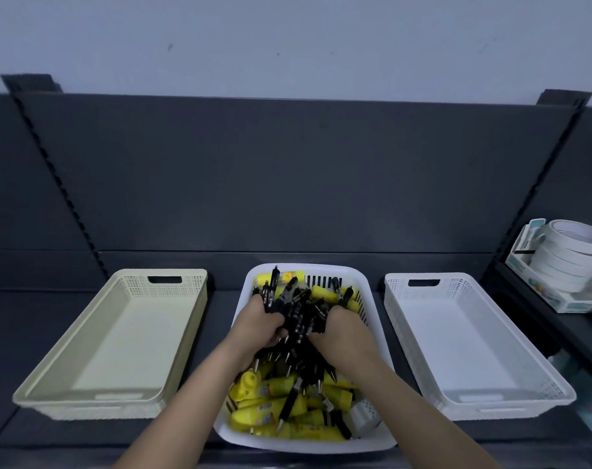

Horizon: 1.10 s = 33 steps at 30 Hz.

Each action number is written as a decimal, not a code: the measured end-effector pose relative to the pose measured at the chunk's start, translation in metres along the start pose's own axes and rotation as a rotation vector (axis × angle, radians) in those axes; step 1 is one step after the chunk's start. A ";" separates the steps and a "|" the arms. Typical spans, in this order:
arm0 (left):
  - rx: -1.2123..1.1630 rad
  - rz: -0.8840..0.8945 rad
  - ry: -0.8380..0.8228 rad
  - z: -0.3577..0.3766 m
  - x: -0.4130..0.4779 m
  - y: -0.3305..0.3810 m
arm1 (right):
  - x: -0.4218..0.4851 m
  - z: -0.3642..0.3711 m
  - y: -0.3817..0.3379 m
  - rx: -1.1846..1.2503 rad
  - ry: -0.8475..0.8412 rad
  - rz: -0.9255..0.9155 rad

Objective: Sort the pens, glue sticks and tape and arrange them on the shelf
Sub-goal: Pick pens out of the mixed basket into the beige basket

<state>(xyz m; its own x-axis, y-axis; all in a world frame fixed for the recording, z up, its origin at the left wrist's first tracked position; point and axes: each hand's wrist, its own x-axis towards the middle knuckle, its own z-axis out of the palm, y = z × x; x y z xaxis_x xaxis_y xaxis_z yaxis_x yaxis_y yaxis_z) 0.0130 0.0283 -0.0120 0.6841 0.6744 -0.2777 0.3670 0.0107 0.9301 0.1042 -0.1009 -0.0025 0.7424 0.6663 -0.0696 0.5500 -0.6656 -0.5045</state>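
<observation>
A white basket [372, 292] in the middle of the dark shelf holds a jumble of black pens [299, 316] and yellow glue sticks [271, 389], with a roll of tape [360, 416] at its near right corner. My left hand [259, 324] and my right hand [342, 330] both curl round a thick bundle of the black pens from either side, above the basket's middle. The pen tips point toward me. Both palms are hidden beneath the bundle.
A cream tray [115, 406] lies left of the basket and a white perforated tray [484, 409] lies right of it; nothing is inside either. Stacked tape rolls [572, 255] stand in a holder at the far right. The shelf's dark back panel [288, 177] rises behind.
</observation>
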 end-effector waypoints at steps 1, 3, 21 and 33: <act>-0.055 -0.026 -0.010 -0.001 -0.001 0.000 | 0.001 -0.002 0.000 0.048 -0.018 0.038; -0.143 -0.067 -0.019 0.000 -0.001 0.000 | 0.004 -0.007 0.003 0.151 -0.060 0.122; 0.050 0.050 0.167 0.031 -0.005 0.006 | -0.019 -0.067 0.027 0.897 -0.283 0.259; 0.056 0.205 0.333 -0.006 -0.040 0.006 | -0.011 -0.040 -0.004 1.305 -0.430 0.302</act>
<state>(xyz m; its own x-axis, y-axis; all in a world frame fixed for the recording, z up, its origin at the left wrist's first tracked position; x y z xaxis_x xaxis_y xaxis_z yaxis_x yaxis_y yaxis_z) -0.0164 0.0059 0.0063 0.5082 0.8611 0.0139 0.2840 -0.1828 0.9413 0.1096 -0.1190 0.0349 0.4631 0.7626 -0.4517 -0.5299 -0.1703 -0.8308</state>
